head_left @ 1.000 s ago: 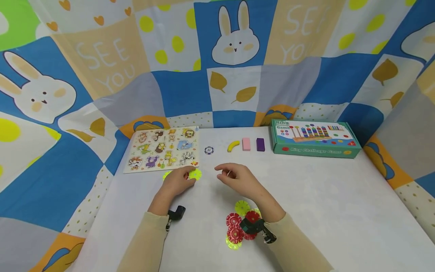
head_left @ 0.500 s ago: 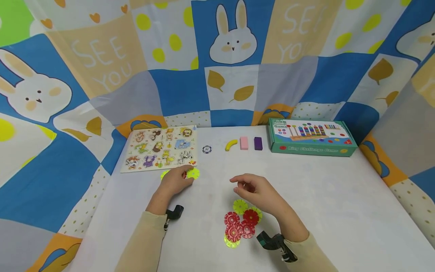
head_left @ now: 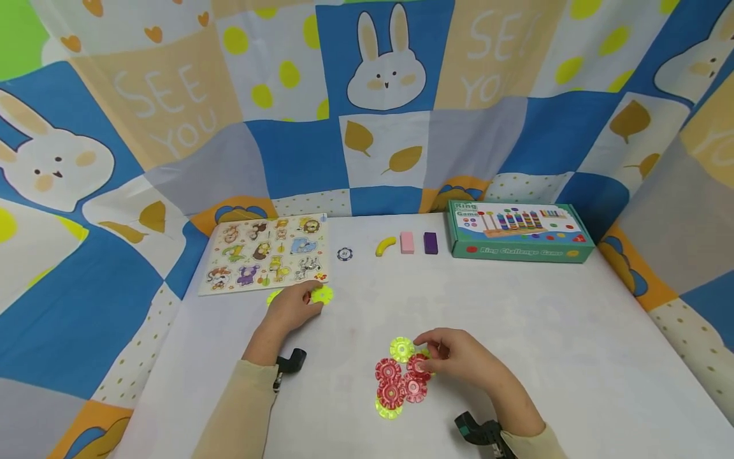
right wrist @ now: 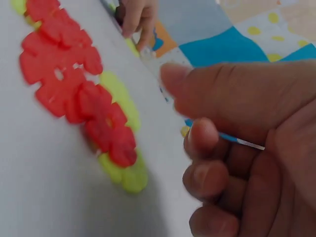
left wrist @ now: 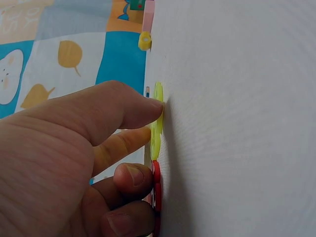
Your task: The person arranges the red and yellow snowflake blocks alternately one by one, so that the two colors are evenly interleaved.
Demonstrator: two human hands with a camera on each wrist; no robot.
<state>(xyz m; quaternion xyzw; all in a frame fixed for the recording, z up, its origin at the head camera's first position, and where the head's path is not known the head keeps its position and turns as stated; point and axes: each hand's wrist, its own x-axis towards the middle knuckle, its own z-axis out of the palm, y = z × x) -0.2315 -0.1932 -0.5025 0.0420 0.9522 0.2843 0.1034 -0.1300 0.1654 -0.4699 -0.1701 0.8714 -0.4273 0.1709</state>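
Hovering right hand (head_left: 464,360): held above the disc pile's right edge; fingers loosely curled, nothing gripped.
Disc pile (head_left: 390,391): red and yellow notched discs, laid on the table (head_left: 527,331) just left of the nearer right grip, long axis run near to far.
Left hand (head_left: 289,311): yellow disc (head_left: 323,294) pinched between thumb and forefinger, beside the animal puzzle board (head_left: 264,252).
Left wrist view: red disc (left wrist: 158,195) revealed under the left fingers, hidden from the head.
Right wrist view: fingertips shown apart from the pile; from the head, overlap is seen.
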